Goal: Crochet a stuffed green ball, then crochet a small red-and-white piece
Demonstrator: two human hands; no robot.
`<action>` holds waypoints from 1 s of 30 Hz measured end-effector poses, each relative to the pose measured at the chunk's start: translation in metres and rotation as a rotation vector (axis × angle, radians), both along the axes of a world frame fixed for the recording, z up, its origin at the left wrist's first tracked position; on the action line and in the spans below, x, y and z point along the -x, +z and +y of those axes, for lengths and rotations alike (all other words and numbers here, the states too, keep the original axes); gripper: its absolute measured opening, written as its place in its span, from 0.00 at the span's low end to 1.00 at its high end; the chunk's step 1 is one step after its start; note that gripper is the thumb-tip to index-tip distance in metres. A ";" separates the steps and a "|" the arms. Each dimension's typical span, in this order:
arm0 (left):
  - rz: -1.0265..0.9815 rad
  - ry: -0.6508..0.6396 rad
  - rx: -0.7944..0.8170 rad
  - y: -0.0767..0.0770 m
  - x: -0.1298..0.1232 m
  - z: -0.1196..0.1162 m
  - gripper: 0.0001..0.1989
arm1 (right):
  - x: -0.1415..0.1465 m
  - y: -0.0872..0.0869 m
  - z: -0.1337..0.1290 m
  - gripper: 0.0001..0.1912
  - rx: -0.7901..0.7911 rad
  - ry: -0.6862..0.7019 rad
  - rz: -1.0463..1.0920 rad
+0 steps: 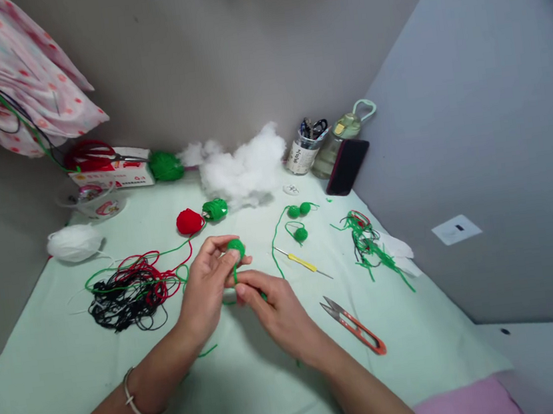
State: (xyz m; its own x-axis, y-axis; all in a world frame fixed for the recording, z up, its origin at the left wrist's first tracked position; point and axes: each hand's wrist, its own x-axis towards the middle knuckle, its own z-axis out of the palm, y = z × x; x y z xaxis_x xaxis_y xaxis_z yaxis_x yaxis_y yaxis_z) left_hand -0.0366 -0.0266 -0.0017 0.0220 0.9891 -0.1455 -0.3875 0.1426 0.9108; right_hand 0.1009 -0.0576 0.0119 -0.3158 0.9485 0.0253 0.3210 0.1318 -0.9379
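Observation:
Between the thumb and fingers of my left hand [207,279] is a small green crocheted ball [235,246]. A strand of green yarn [235,276] runs down from it to my right hand [273,305], whose thumb and finger pinch it. To the right of my hands lies a crochet hook with a yellow handle [302,262]. Several more small green balls [300,234] rest beyond it, one with a long yarn tail. Orange thread snips [354,325] lie right of my right hand.
Tangled black yarn [126,299] and red yarn spread at left, near a white yarn ball [75,242]. Red yarn [189,222] and white stuffing [246,167] sit at the back. A phone [348,166] leans on a bottle [325,158]. Green scraps [369,242] lie at right.

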 end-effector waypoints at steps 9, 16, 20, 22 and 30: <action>0.120 -0.058 -0.045 0.007 0.008 -0.003 0.12 | -0.080 -0.019 0.027 0.17 -0.153 -0.282 -0.979; 0.211 -0.122 -0.011 0.006 0.004 -0.003 0.13 | -0.087 -0.017 0.024 0.11 -0.095 -0.224 -0.891; 0.240 -0.195 -0.003 0.002 0.001 -0.007 0.12 | -0.081 -0.001 0.020 0.05 0.006 -0.276 -0.307; 0.252 -0.220 -0.033 -0.002 -0.004 -0.009 0.12 | -0.067 0.004 0.017 0.04 0.132 -0.207 0.009; 0.241 -0.258 -0.043 -0.012 -0.013 -0.014 0.14 | -0.029 -0.009 0.015 0.17 0.200 -0.226 0.326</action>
State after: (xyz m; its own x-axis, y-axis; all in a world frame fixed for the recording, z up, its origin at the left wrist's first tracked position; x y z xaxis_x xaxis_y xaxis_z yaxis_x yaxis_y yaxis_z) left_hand -0.0231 -0.0404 -0.0134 0.2418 0.9608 -0.1358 -0.1168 0.1677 0.9789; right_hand 0.1297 -0.0429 0.0028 -0.1060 0.9892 -0.1017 0.0042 -0.1019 -0.9948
